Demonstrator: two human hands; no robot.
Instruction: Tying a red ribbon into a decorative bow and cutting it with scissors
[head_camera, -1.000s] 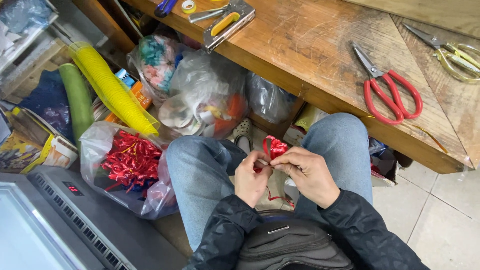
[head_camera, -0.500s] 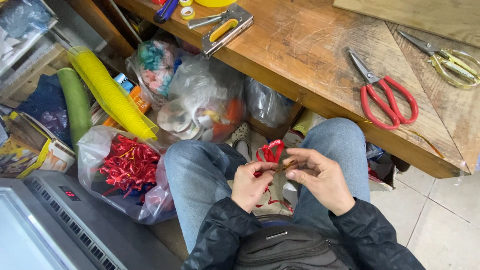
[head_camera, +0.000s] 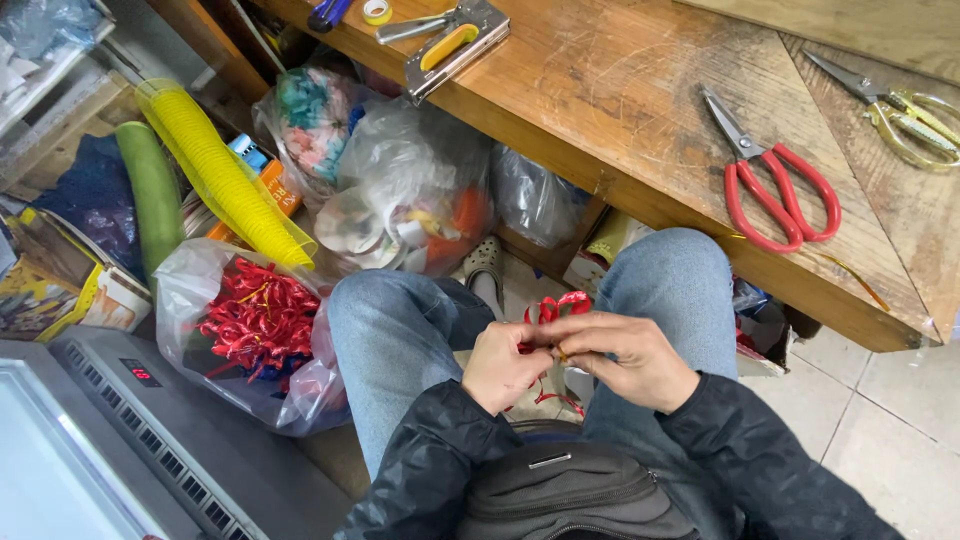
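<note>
A worn wooden workbench (head_camera: 620, 90) runs across above both hands, and one grey flat-topped machine (head_camera: 120, 450) sits well to the left of them. Near the left hand (head_camera: 500, 365), beyond the knee, lies one clear plastic bag of finished red ribbon bows (head_camera: 255, 325), with one long stack of yellow plastic cups (head_camera: 225, 175) above it. On the bench there are two pairs of scissors, one red-handled pair (head_camera: 775, 180) above the right hand (head_camera: 625, 355) and one gold-handled pair (head_camera: 900, 110) farther right, plus one grey and yellow staple gun (head_camera: 455, 45).

Both hands meet over the lap, fingers narrowed to a pinch on one small looped red ribbon (head_camera: 555, 308), which pokes up between the fingertips. The loops look gathered at their middle; the pinch likely needs to hold firm so they do not spring apart.
</note>
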